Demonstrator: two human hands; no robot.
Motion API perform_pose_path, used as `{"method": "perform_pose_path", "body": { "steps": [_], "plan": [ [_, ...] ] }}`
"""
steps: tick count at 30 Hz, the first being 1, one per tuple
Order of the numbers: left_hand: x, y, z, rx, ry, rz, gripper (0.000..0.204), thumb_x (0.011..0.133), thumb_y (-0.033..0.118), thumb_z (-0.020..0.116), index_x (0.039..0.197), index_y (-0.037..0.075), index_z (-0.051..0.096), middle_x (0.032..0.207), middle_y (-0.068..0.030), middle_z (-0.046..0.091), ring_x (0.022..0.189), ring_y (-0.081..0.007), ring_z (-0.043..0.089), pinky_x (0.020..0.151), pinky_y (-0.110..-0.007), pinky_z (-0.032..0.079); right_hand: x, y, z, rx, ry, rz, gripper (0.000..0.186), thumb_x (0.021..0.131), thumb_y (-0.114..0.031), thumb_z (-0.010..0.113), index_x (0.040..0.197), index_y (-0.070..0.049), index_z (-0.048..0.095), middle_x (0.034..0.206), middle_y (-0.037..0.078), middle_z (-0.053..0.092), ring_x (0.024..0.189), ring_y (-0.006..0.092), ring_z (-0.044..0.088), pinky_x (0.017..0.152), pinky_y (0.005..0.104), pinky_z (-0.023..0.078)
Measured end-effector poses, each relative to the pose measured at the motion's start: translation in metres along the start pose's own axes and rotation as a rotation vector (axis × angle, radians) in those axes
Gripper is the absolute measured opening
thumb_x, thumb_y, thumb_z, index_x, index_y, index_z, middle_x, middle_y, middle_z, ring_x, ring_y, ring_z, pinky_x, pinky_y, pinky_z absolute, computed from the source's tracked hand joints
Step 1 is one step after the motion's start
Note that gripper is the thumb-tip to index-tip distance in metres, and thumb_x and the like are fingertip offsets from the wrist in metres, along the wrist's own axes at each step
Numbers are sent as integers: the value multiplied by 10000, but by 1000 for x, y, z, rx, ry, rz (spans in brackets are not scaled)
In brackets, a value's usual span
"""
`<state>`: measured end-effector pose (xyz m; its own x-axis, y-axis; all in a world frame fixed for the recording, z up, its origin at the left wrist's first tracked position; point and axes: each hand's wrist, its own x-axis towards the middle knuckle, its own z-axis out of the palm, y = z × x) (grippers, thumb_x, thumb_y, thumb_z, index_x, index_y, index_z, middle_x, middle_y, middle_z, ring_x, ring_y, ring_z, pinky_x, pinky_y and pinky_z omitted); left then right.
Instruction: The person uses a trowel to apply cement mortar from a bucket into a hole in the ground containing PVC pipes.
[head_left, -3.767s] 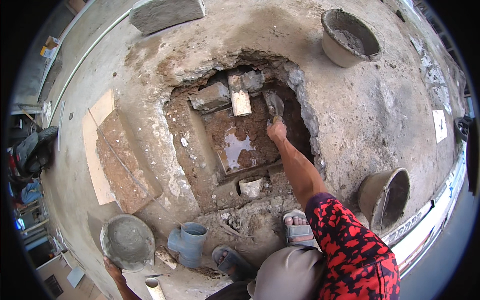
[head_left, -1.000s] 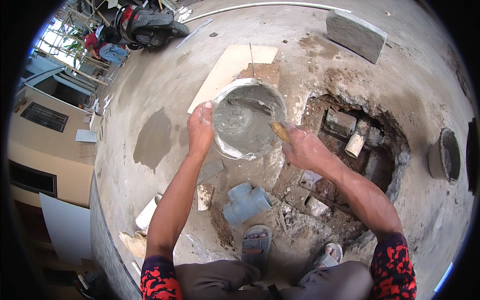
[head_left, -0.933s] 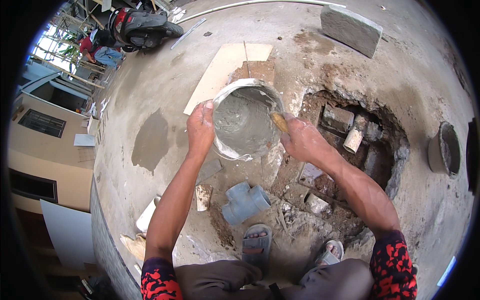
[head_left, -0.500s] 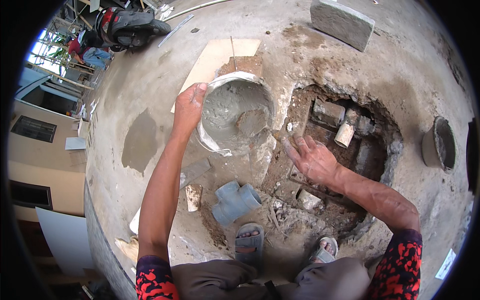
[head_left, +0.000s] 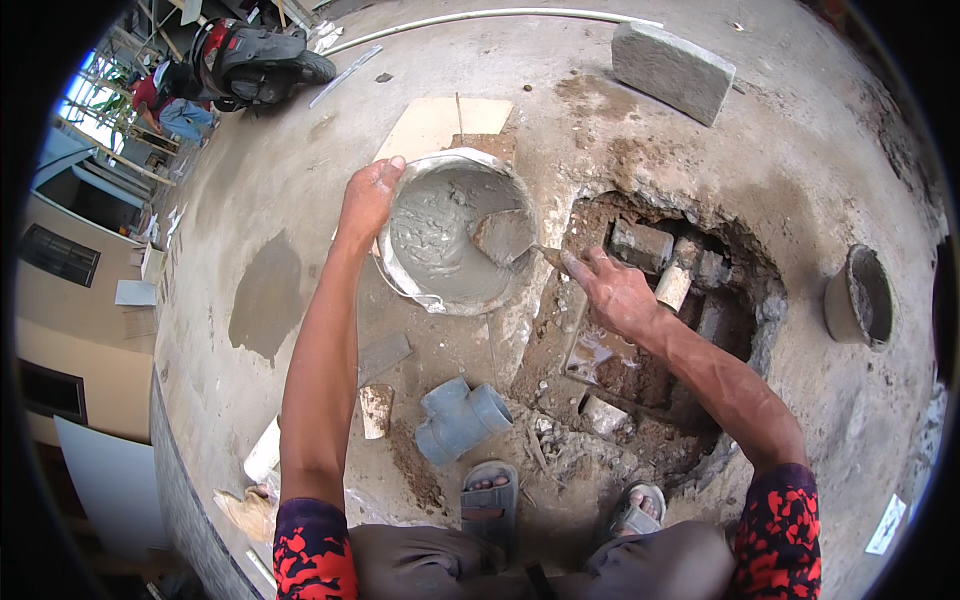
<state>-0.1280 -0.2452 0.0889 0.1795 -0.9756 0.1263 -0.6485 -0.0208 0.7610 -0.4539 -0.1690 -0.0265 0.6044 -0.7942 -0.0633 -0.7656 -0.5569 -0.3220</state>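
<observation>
My left hand [head_left: 369, 203] is closed on the rim of a bucket [head_left: 399, 272] at its left side, thumb on top. Wet grey mortar [head_left: 435, 235] fills much of the bucket. My right hand [head_left: 618, 293] holds a trowel [head_left: 506, 237] by its short wooden handle, just right of the bucket. The trowel's blade lies in the mortar near the right wall and is partly coated. Beneath my right forearm opens a broken-out pit [head_left: 735, 325] in the concrete, with a pale pipe stub [head_left: 675, 282] and muddy water inside.
A grey pipe tee [head_left: 462, 420] lies before my feet, near a dirty pipe piece [head_left: 376, 411]. A concrete block [head_left: 672, 72] rests at the far right, and a second bucket [head_left: 858, 298] beyond the pit. A motorcycle [head_left: 262, 62] and another person [head_left: 172, 108] are at far left.
My right hand has moved up and closer to the bucket, and the trowel's handle now shows in it. The left hand keeps its grip on the rim. The whole view has shifted slightly.
</observation>
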Motion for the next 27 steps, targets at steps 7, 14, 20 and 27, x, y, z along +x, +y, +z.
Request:
{"method": "perform_pose_path", "body": {
  "steps": [7,14,20,27],
  "plan": [
    [-6,15,27,26,-20,86,372,917,338,509,953,-8,640,735,-97,593,706,-176,515,726,-329,430,37,-74,10,579,355,90,613,804,-77,470,1376,41,282,1255,321,435,1064,437,526,898,465,453],
    [2,12,22,111,-17,116,389,907,337,513,801,-29,594,655,-152,547,629,-237,498,658,-376,422,9,-52,-16,-188,-27,-235,674,848,-106,508,1441,-98,190,1278,263,396,962,348,590,708,365,560],
    [22,18,23,128,-91,133,393,917,330,501,756,-17,593,680,-210,580,650,-332,550,654,-425,419,42,-22,-36,-416,143,-155,685,861,-97,486,1459,-166,160,1205,257,442,876,348,618,629,368,566],
    [16,1,11,113,-67,99,402,902,350,530,754,-21,568,652,-105,527,635,-191,464,661,-343,413,8,-71,-10,-113,-203,74,729,810,-59,506,1456,-145,181,1050,298,538,783,370,650,619,415,545]
  ]
}}
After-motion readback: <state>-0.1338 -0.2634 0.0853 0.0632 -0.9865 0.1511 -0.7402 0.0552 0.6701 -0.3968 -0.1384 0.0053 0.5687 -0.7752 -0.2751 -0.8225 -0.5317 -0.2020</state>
